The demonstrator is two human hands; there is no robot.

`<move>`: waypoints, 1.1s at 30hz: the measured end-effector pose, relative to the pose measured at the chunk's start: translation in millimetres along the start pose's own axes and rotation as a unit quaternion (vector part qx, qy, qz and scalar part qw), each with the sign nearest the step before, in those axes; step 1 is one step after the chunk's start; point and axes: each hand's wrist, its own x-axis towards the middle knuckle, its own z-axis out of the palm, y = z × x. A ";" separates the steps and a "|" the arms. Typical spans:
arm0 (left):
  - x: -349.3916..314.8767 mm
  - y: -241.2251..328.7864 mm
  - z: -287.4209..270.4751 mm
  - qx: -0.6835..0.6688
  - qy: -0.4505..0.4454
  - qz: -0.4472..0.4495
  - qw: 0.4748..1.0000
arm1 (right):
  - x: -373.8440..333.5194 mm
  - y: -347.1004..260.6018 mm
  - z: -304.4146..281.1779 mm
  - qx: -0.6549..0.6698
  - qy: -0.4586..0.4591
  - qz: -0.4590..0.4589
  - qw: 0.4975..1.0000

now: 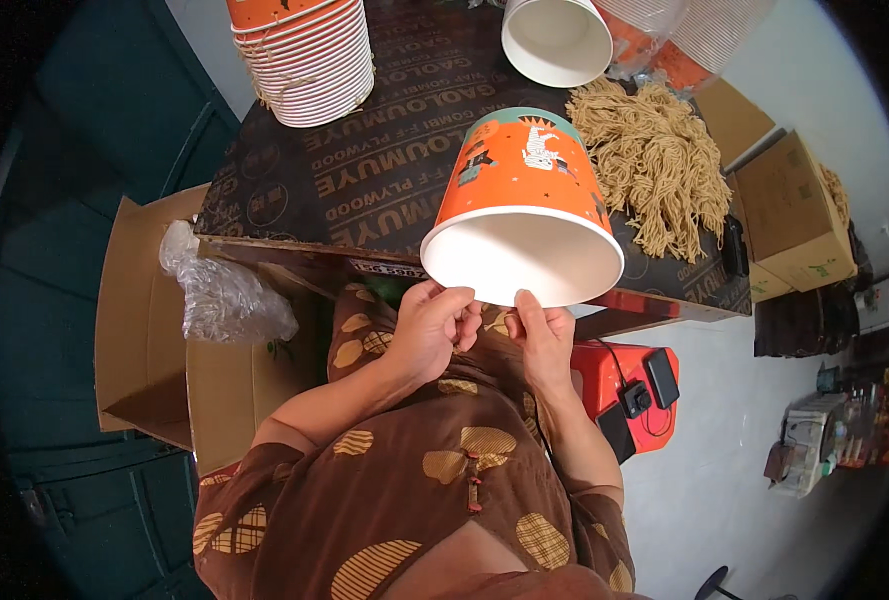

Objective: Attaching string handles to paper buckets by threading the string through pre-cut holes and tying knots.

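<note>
An orange paper bucket (524,165) with a printed animal pattern and a green band lies tilted at the table's near edge. Its white mouth faces me. At the lower left of the rim, my left hand (434,330) is closed, with thumb and curled fingers against the edge. My right hand (544,338) pinches the same rim a little further right, its thumb pressed on the lip. Whether any cord lies between my fingers is hidden. Beside the bucket rests a heap of tan twine cords (659,165).
A dark printed plywood table (364,170) carries a stack of buckets (304,65) with twine at their sides, a white-mouthed bucket (559,45) and bagged buckets (684,40). Cardboard boxes (144,310) (794,210) stand at both sides. A red stool (604,375) holds small black devices.
</note>
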 end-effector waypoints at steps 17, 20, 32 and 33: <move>2.8 -12.9 -4.9 -0.022 -0.026 0.064 0.997 | 1.7 -2.1 -2.3 0.040 -0.009 0.043 0.998; 3.0 -14.3 -5.4 -0.022 -0.033 0.076 0.996 | 1.8 -3.3 -1.3 0.053 -0.015 0.032 0.998; 3.2 -12.9 -6.2 -0.020 -0.012 0.069 0.997 | 0.0 -0.5 6.2 0.055 -0.001 0.022 0.998; 3.1 -12.9 -6.6 -0.020 -0.012 0.073 0.997 | 0.3 -0.9 6.6 0.054 -0.001 0.022 0.998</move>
